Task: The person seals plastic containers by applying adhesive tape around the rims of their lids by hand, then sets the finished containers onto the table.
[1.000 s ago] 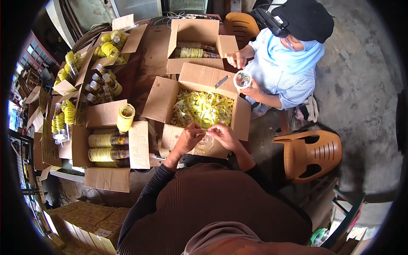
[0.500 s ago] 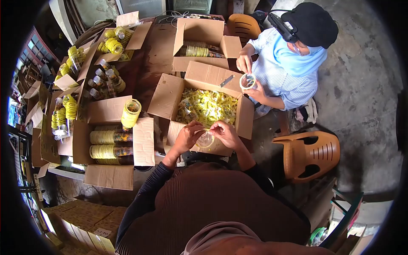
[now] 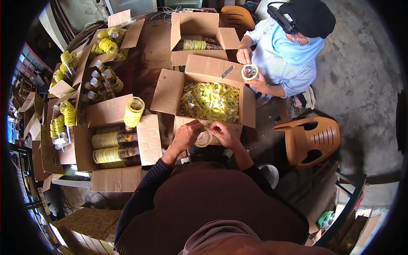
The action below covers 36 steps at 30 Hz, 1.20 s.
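Observation:
My left hand (image 3: 188, 136) and my right hand (image 3: 224, 135) meet in front of my body, at the near side of a cardboard box. Between them is a clear plastic cup (image 3: 204, 140), its round opening facing up. Fingertips of both hands are closed in a pinch at the cup's far rim; anything thin held there is too small to make out. Just beyond, the open box (image 3: 249, 106) is full of shredded yellow and clear plastic scraps (image 3: 210, 102). To the left, a stack of yellow-rimmed cups (image 3: 134, 112) stands by a carton's flaps.
A co-worker (image 3: 284, 59) at the right holds another cup (image 3: 250, 72). A cutter knife (image 3: 227, 72) lies on a box flap. Cartons of stacked cups stand left (image 3: 117, 180) and at the back (image 3: 195, 23). An orange plastic chair (image 3: 308, 142) is at my right.
The view has shifted slightly. My fingertips have moved a little at the cup's rim, the right hand lifting slightly outward. A pale round container now shows beside my right arm.

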{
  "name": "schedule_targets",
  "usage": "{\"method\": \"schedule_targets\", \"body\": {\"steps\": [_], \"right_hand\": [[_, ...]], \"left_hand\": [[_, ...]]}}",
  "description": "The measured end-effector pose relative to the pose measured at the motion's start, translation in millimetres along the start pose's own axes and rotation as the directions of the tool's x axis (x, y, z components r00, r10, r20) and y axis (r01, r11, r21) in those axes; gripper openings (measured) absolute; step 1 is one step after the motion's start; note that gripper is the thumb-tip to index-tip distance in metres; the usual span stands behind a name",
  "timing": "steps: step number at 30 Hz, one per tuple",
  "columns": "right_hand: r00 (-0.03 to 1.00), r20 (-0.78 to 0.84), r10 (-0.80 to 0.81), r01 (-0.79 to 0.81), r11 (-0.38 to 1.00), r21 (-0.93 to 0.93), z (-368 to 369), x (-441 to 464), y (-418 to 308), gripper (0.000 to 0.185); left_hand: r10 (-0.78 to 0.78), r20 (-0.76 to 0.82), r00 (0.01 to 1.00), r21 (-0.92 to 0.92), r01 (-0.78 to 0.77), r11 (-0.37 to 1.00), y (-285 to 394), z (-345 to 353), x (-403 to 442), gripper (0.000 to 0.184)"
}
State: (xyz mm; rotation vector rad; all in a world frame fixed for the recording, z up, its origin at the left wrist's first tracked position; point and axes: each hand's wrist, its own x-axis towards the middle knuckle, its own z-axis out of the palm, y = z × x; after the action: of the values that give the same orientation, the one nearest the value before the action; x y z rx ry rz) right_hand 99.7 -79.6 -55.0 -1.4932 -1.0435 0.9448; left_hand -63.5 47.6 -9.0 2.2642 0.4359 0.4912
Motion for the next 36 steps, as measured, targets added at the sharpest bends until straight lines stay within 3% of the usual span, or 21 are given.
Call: {"method": "schedule_targets", "body": {"steps": [3,7,9,13,19,21,22,24,26,27,28,30,31,33,34,36], "right_hand": [[0.993,-0.038,-0.112,0.106,0.984,-0.14,6.7,1.5,7.4,0.014],[0.995,-0.075,-0.07,0.053,0.977,-0.207,17.1,0.4,-3.9,0.015],[0.984,-0.12,-0.133,0.091,0.949,-0.302,22.1,-2.1,-18.8,0.015],[0.966,-0.119,-0.228,0.183,0.934,-0.307,22.9,-5.8,-12.3,0.014],[0.959,-0.126,-0.255,0.223,0.949,-0.221,17.7,-12.1,-17.3,0.012],[0.996,-0.052,-0.075,0.076,0.997,0.02,10.5,-15.9,-17.6,0.011],[0.996,-0.041,-0.078,0.079,0.997,0.016,8.8,-18.6,-31.5,0.011],[0.961,-0.019,-0.274,0.275,0.961,0.042,7.7,-19.0,-72.1,0.011],[0.976,-0.04,-0.213,0.216,0.97,0.107,-1.0,-17.4,-67.6,0.011],[0.985,-0.081,-0.155,0.162,0.983,0.09,-9.0,-12.6,-56.3,0.012],[0.987,-0.123,-0.104,0.114,0.991,0.077,-15.4,-5.5,-46.7,0.012],[0.98,-0.145,-0.137,0.153,0.983,0.103,-23.9,3.9,-36.0,0.014],[0.973,-0.187,-0.137,0.153,0.985,0.076,-29.3,7.5,-31.2,0.015],[0.967,-0.215,-0.135,0.149,0.987,0.053,-39.4,13.0,-20.2,0.016],[0.96,-0.247,-0.13,0.128,0.991,-0.024,-44.6,15.5,-14.5,0.016],[0.941,-0.31,-0.137,0.085,0.981,-0.174,-56.0,24.4,-2.0,0.017]], "left_hand": [[-0.041,-0.013,0.999,-0.064,0.04,0.997,-9.8,4.7,-2.5,0.015],[-0.09,-0.047,0.995,-0.155,0.082,0.985,-17.7,8.4,-5.4,0.015],[-0.163,-0.012,0.987,-0.226,0.156,0.962,-19.4,8.2,-6.0,0.017],[-0.202,-0.006,0.979,-0.269,0.194,0.944,-17.2,9.8,-7.6,0.017],[-0.222,0.089,0.971,-0.355,0.24,0.903,-37.6,24.0,-5.5,0.018],[-0.325,-0.075,0.943,-0.398,0.27,0.877,-77.2,35.0,-9.1,0.017],[-0.305,-0.094,0.948,-0.452,0.232,0.861,-99.5,30.0,-12.1,0.016],[-0.564,-0.053,0.824,-0.503,0.466,0.728,-71.6,0.8,-6.8,0.016],[-0.536,-0.073,0.841,-0.545,0.417,0.727,-56.7,-10.0,-0.4,0.018],[-0.468,-0.201,0.861,-0.555,0.294,0.778,-59.6,0.3,5.7,0.02],[-0.427,-0.224,0.876,-0.528,0.259,0.809,-63.0,5.3,7.4,0.023],[-0.481,-0.219,0.849,-0.514,0.319,0.797,-38.2,1.6,14.4,0.026],[-0.53,-0.124,0.839,-0.568,0.378,0.731,-26.8,-2.6,16.9,0.028],[-0.504,-0.175,0.845,-0.644,0.289,0.708,-34.8,13.9,21.8,0.028],[-0.477,-0.221,0.851,-0.705,0.198,0.681,-40.3,21.1,22.2,0.028],[-0.476,-0.195,0.858,-0.728,0.199,0.656,-36.4,21.6,24.3,0.027]]}}
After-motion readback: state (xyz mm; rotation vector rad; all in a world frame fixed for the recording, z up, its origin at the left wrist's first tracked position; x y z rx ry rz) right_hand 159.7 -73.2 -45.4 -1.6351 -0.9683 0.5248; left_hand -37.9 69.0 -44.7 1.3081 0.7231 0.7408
